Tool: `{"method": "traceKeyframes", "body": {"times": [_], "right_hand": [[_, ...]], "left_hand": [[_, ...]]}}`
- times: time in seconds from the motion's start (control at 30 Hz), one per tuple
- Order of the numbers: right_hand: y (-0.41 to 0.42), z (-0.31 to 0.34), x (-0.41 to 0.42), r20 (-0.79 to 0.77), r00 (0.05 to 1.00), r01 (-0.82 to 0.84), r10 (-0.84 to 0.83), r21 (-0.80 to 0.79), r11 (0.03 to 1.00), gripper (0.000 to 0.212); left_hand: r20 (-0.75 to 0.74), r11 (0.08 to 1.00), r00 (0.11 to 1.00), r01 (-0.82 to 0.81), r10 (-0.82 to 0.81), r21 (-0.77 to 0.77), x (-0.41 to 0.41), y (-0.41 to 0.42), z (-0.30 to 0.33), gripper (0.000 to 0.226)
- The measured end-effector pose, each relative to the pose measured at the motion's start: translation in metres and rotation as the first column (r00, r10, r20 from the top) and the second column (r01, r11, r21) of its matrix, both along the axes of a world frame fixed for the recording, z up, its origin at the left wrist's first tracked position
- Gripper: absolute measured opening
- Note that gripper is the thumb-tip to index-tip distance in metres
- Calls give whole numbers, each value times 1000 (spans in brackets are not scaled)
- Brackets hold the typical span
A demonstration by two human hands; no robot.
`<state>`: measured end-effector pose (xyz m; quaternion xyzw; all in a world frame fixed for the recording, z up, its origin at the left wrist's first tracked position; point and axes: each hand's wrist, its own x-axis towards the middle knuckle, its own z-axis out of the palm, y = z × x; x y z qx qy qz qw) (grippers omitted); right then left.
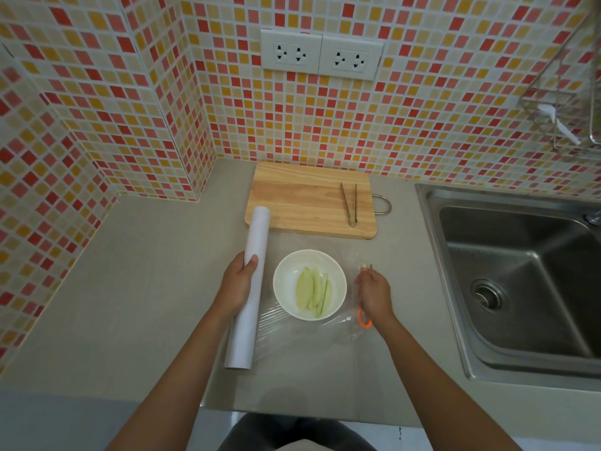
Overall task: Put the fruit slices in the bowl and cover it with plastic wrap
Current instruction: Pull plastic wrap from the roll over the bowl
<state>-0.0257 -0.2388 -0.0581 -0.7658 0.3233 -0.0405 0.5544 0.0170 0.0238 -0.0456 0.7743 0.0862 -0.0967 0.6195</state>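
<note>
Left hand grips wrap roll beside bowl holding fruit slices

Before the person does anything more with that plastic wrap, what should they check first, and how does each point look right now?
1. Fruit slices all in the white bowl: ok.
2. Cutting board bare of fruit, only tongs on it: ok.
3. Plastic wrap stretched across the bowl: ok.
4. Left hand holds the roll: ok.
5. Right hand grips the wrap's edge: cannot tell.
6. Orange-handled tool, maybe scissors: cannot tell.
</note>
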Motion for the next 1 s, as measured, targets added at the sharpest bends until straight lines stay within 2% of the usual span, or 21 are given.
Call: {"method": "traceKeyframes", "body": {"times": [0.13,0.3,0.37,0.43,0.47,0.53,0.57,0.63,0.73,0.83,1.0], "right_hand": [[-1,3,-3,-59,997,47,-40,116,992,39],[-5,10,-2,-137,987,96,-82,97,991,32],[-6,12,-2,-167,982,80,-87,-44,996,32],[-4,15,-3,-175,975,82,-137,-289,954,29],[-1,18,-2,-126,977,108,-173,-405,908,26],[9,27,-2,110,983,180,-144,-513,839,20],[16,31,-1,225,972,178,-69,-509,842,22],[35,34,0,354,927,47,123,-435,899,33],[60,29,0,304,897,-228,321,-302,925,40],[66,18,-1,231,913,-256,335,-314,914,36],[67,16,2,212,934,-213,289,-319,923,36]], "left_hand": [[8,1000,1000,-4,5,-22,-1,-2,2,23],[-12,999,1000,-10,9,-51,-1,-3,4,26],[-22,998,1000,-11,10,-67,-1,-3,4,21],[-22,999,1000,-13,12,-51,-1,-2,3,24],[-14,999,1000,-11,11,-36,-1,-1,3,26],[3,1000,1000,-4,4,-17,-1,-2,3,28],[4,1000,1000,-2,2,-14,-1,-2,3,28],[0,1000,1000,-5,5,-12,-1,-3,3,26],[3,1000,1000,0,0,-4,-1,-4,4,22],[-5,1000,1000,3,-3,-2,-2,-3,4,24],[-34,1000,999,-4,4,-1,-4,-2,2,22]]}}
